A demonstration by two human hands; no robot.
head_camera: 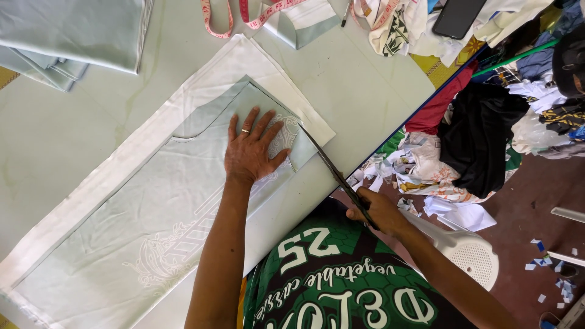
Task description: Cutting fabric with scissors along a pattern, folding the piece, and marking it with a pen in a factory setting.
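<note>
My left hand lies flat, fingers spread, on a pale green garment piece that rests on a longer strip of white fabric. A ring sits on one finger. My right hand grips the handles of long dark scissors, whose blades reach to the edge of the fabric just right of my left hand. The blade tips meet the white fabric near the green piece's corner.
Folded pale green cloth lies at the table's far left. A pink measuring tape, a dark phone and crumpled fabrics sit at the far edge. Piled clothes, scraps and a white plastic stool are on the floor to the right.
</note>
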